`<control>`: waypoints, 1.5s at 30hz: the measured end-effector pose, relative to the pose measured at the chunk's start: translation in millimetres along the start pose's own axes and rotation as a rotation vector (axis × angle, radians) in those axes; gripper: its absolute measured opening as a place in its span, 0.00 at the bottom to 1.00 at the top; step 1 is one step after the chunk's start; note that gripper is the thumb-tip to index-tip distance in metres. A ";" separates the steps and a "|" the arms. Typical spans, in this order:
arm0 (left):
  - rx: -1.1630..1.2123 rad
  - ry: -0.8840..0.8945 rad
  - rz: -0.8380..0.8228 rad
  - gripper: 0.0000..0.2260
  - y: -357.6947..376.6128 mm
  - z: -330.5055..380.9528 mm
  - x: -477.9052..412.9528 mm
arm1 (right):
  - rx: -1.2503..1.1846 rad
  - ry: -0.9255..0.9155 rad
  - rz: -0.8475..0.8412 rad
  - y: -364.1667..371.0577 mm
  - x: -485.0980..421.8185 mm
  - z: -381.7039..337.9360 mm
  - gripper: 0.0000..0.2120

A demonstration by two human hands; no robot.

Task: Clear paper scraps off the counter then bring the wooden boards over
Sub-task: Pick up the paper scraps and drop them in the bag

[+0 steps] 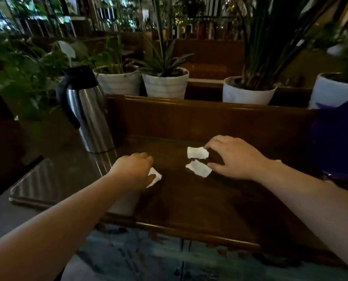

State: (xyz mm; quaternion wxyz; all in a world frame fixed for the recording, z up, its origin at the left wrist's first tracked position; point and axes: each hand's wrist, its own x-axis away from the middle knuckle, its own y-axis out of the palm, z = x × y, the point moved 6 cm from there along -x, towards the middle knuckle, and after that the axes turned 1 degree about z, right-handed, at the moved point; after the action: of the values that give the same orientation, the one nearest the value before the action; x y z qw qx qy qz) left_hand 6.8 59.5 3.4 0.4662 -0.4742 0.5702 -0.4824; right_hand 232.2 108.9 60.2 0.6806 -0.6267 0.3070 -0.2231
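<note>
Scraps: two [197, 152] [198, 168] lying just left of right hand [233, 157], grip apart; left hand [135, 169] pinching third scrap [155, 177] on bench [189, 199].

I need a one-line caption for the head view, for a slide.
Both hands gather paper scraps from a dark wooden counter: left hand on one scrap, right hand reaching two more.

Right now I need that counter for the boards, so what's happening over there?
A person is picking paper scraps off the dark wooden counter. The left hand is closing on one scrap. The right hand touches two more: the upper scrap at its fingertips, the lower scrap by its thumb. All three still lie on the counter. A steel carafe stands at the left.
</note>
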 end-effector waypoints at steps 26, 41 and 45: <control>0.095 0.161 0.193 0.11 -11.6 61.1 -109.5 | -0.204 0.031 -0.070 85.4 -34.6 52.9 0.05; 0.088 0.312 -0.046 0.11 39.6 113.6 -162.8 | -0.209 0.387 0.066 43.4 65.6 209.2 0.03; 0.158 0.410 0.059 0.09 13.0 151.7 -157.3 | -0.185 0.477 0.030 56.1 82.9 243.5 0.02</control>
State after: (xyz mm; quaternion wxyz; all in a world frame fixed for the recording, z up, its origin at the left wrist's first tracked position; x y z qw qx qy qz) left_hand 173.9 200.1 -12.9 0.3903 -0.3112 0.6271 -0.5980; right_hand 456.5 232.7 -0.5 0.5318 -0.6116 0.4871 -0.3255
